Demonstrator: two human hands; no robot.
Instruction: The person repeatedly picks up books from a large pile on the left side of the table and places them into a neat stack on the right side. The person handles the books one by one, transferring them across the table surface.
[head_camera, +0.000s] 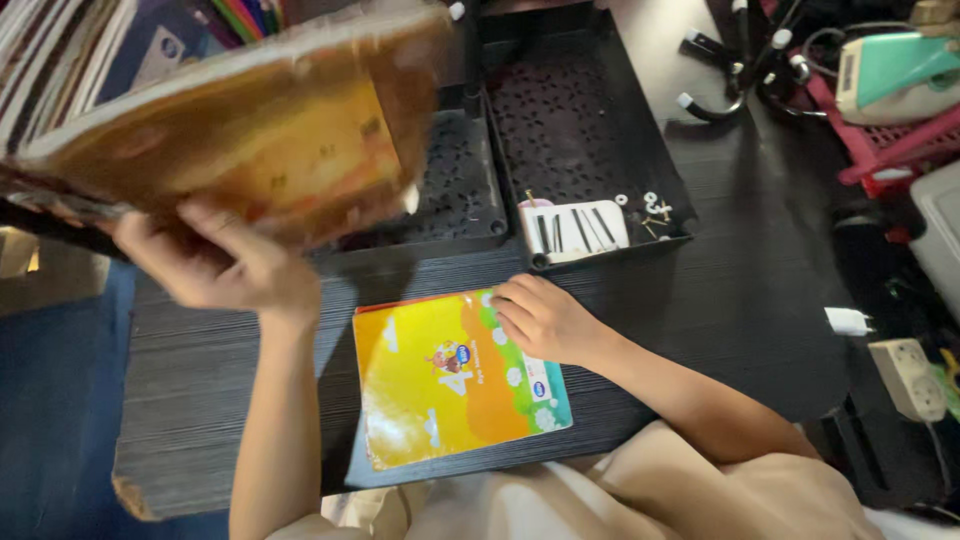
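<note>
dark table (740, 290), yellow book (450, 385), black trays (670, 170)

I see a dark ribbed table (740, 290) over a blue floor (55, 420). Black perforated trays (590, 110) stand at its far edge. To the right: a pink crate (885, 145), a white power strip (908, 378). Striped fabric (45, 50) at upper left. Lighting is warm and soft.

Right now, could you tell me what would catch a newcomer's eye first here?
The left hand lifts a blurred stack of books at upper left. Below, the right hand rests on a bright yellow booklet lying on the dark table, near black perforated trays.
</note>
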